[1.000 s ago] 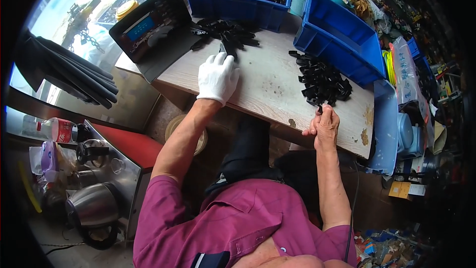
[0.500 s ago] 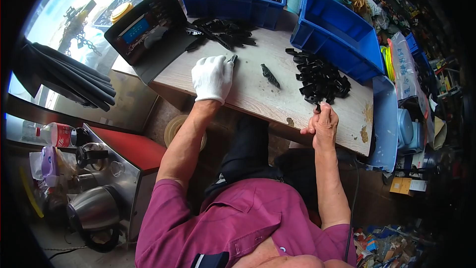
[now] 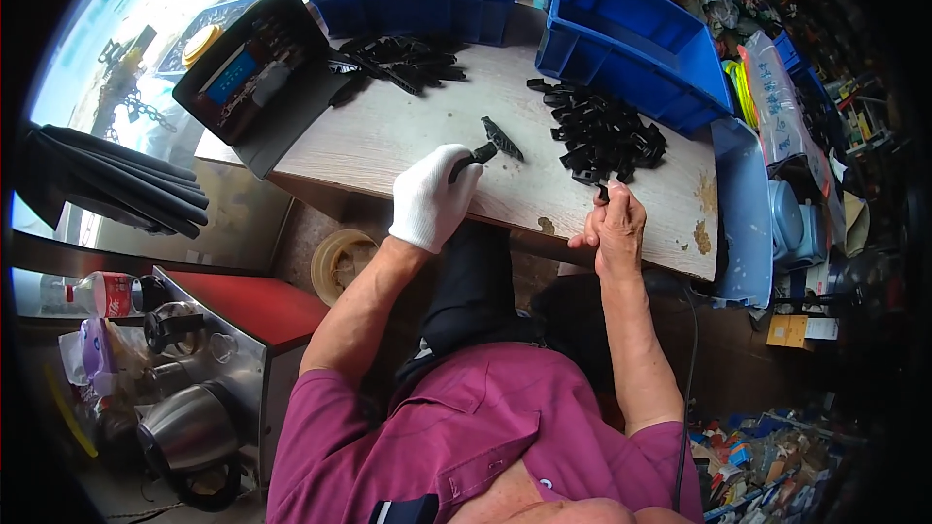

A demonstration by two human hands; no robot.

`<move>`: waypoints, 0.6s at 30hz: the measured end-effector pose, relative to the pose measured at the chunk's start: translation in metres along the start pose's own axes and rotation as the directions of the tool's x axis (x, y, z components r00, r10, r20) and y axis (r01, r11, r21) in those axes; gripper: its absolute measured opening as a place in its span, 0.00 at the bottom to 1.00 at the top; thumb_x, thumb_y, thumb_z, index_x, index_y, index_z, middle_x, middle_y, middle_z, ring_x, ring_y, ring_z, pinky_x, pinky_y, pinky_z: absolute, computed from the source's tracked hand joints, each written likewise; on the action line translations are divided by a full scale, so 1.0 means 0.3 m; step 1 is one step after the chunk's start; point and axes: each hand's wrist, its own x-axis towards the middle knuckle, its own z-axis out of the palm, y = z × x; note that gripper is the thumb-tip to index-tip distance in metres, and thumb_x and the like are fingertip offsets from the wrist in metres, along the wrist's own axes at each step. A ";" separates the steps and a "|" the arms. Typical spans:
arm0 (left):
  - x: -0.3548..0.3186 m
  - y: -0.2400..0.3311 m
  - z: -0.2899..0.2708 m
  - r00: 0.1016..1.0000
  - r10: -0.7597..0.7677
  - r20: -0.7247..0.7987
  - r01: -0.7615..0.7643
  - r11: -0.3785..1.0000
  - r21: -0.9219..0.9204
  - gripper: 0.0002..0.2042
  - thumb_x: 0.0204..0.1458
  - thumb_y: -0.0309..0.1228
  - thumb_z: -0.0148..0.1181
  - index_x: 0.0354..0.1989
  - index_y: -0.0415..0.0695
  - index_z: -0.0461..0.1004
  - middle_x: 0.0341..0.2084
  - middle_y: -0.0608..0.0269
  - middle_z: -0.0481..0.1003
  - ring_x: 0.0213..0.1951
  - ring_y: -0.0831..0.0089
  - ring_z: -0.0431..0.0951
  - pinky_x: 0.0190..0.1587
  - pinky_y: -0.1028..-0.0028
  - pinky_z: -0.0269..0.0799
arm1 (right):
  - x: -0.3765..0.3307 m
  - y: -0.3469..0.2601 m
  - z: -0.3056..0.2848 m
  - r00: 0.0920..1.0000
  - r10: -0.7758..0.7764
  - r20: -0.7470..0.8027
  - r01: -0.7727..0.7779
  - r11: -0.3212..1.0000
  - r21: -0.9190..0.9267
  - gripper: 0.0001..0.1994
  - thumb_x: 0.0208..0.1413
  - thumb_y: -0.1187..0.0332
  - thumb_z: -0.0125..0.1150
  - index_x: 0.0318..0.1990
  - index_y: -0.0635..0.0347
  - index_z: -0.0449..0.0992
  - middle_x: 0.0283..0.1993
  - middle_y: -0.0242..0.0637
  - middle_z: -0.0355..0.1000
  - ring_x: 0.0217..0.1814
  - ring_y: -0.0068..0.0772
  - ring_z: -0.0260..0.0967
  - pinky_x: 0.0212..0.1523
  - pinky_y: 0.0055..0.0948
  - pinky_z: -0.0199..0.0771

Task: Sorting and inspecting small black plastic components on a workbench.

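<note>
My left hand (image 3: 432, 196), in a white knitted glove, is closed around a slim black plastic piece (image 3: 472, 162) that sticks out toward the right. Just beyond its tip, a dark, shiny elongated piece (image 3: 503, 140) lies on the worn wooden table (image 3: 408, 131); I cannot tell whether the two touch. Bare, my right hand (image 3: 616, 225) pinches a small black plastic piece (image 3: 603, 193) between thumb and fingertips at the near side of a heap of black plastic parts (image 3: 604, 136). Longer black parts (image 3: 403, 62) lie piled at the back left of the table.
A tablet in a dark case (image 3: 243, 87) stands at the table's left end. One blue crate (image 3: 417, 15) full of black parts is at the back, with another blue crate (image 3: 631, 63) right of it. A pale blue bin (image 3: 746, 223) hugs the right edge. Metal kettle (image 3: 189, 427) lower left.
My left hand has moved right and nearer to me, bringing its black piece up to the loose piece. My right hand stays at the heap's near edge. The whole view has shifted slightly.
</note>
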 end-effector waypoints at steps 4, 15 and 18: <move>-0.040 0.134 0.075 0.967 -0.105 0.232 0.179 0.928 -0.326 0.06 0.55 0.27 0.62 0.39 0.40 0.75 0.27 0.52 0.76 0.29 0.58 0.80 0.33 0.69 0.74 | -0.004 -0.005 0.004 1.000 0.010 -0.002 -0.010 1.000 0.021 0.20 0.64 0.52 0.48 0.30 0.61 0.66 0.11 0.25 0.49 0.10 0.19 0.50 0.12 0.30 0.72; -0.023 0.180 0.240 0.917 -0.080 0.391 0.235 0.900 -0.366 0.07 0.60 0.28 0.54 0.39 0.38 0.75 0.27 0.51 0.73 0.27 0.58 0.77 0.33 0.67 0.72 | -0.006 0.006 0.000 1.000 -0.003 -0.002 0.003 1.000 0.006 0.18 0.64 0.53 0.48 0.27 0.55 0.66 0.11 0.26 0.50 0.09 0.21 0.50 0.11 0.32 0.71; -0.025 0.191 0.265 0.929 -0.110 0.354 0.243 0.902 -0.356 0.07 0.60 0.28 0.54 0.39 0.38 0.74 0.27 0.50 0.73 0.28 0.57 0.77 0.33 0.67 0.71 | -0.003 0.000 0.001 1.000 -0.021 -0.024 0.021 1.000 0.003 0.17 0.65 0.54 0.47 0.27 0.55 0.66 0.11 0.26 0.50 0.09 0.22 0.50 0.10 0.32 0.70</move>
